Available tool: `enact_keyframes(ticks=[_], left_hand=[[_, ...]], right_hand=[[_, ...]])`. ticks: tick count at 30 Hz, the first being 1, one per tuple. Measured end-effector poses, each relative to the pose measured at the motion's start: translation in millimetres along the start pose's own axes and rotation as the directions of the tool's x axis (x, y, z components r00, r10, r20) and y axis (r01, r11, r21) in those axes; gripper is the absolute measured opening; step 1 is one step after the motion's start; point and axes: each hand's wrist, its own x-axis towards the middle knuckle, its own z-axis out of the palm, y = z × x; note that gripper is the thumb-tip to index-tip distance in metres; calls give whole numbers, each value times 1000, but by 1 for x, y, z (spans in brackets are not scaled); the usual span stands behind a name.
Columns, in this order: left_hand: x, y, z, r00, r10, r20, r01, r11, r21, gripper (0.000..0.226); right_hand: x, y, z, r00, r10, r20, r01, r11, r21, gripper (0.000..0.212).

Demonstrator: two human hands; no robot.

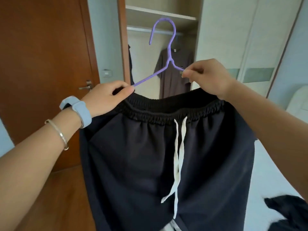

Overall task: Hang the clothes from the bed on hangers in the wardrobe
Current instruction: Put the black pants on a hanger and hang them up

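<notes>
Dark navy shorts (166,155) with a black elastic waistband and white drawstring hang in front of me from a purple hanger (169,54). My left hand (106,95) grips the hanger's left arm together with the waistband. My right hand (208,77) pinches the hanger's right arm and holds the waistband's other end. The hanger's hook points up, in front of the open wardrobe (160,17). The hanger's lower part is hidden inside the shorts.
A grey shirt (173,77) hangs on the wardrobe rail (140,30). A brown door (41,55) stands at the left. The bed (275,172) lies at the right with a black garment (286,212) on it. Pale wardrobe doors (241,39) are at right.
</notes>
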Motion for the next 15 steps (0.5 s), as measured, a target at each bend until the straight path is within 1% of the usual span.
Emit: enact_keyframes(ticks=[3, 6, 10, 13, 15], left_hand=[[4, -56, -21, 996, -70, -62, 71, 997, 20, 35], [8, -107, -40, 988, -151, -45, 153, 987, 46, 34], [12, -162, -57, 994, -89, -59, 93, 994, 66, 37], [21, -196, -58, 988, -97, -121, 109, 989, 97, 37], [30, -213, -56, 984, -113, -138, 123, 990, 69, 37]], right_hand=[[29, -30, 49, 1000, -18, 6, 18, 998, 55, 17], [53, -56, 92, 998, -42, 35, 40, 997, 69, 18], [72, -71, 135, 995, -50, 88, 37, 988, 149, 16], [83, -79, 162, 983, -72, 169, 39, 982, 187, 13], [91, -81, 176, 971, -84, 222, 37, 978, 207, 12]])
